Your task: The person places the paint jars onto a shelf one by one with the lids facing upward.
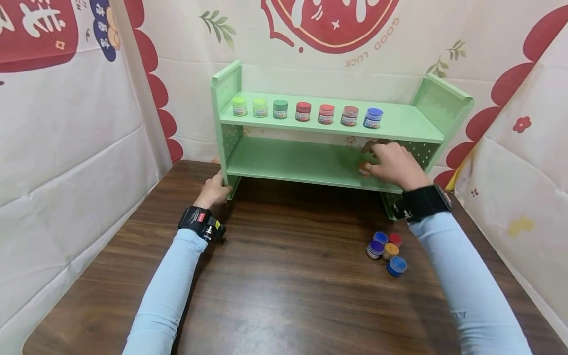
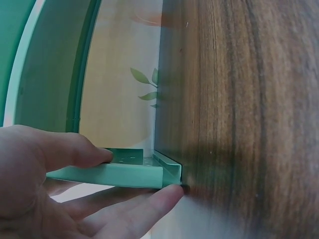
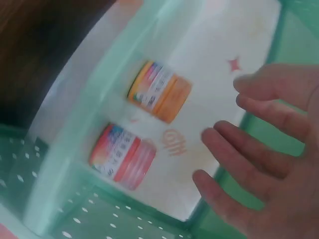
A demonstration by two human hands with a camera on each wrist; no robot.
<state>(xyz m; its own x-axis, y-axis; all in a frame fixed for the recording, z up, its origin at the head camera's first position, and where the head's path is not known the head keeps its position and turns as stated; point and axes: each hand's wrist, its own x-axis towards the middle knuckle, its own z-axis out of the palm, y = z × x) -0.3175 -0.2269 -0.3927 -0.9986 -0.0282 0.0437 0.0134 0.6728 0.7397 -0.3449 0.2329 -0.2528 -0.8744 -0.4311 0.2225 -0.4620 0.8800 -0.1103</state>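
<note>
My left hand (image 1: pixel 214 191) grips the lower left side panel of a green two-tier shelf (image 1: pixel 284 157). In the left wrist view, the thumb lies on one face of that panel (image 2: pixel 114 175) and the fingers on the other. On the lower tier, at the right, stands a small orange paint jar (image 3: pixel 160 92), with a pinkish-red paint jar (image 3: pixel 123 156) beside it by the perforated end panel. The right hand (image 1: pixel 395 161) hovers at these jars. Its fingers are spread and loosely bent, apart from both lids in the right wrist view. The red jar is hidden behind this hand in the head view.
Along the upper tier runs a row of several paint jars, from a light green jar (image 1: pixel 239 106) to a blue jar (image 1: pixel 373 118). A cluster of several more jars, including an orange-lidded one (image 1: pixel 391 251), stands on the wooden table (image 1: pixel 275 276). Printed cloth (image 1: pixel 186 84) hangs behind.
</note>
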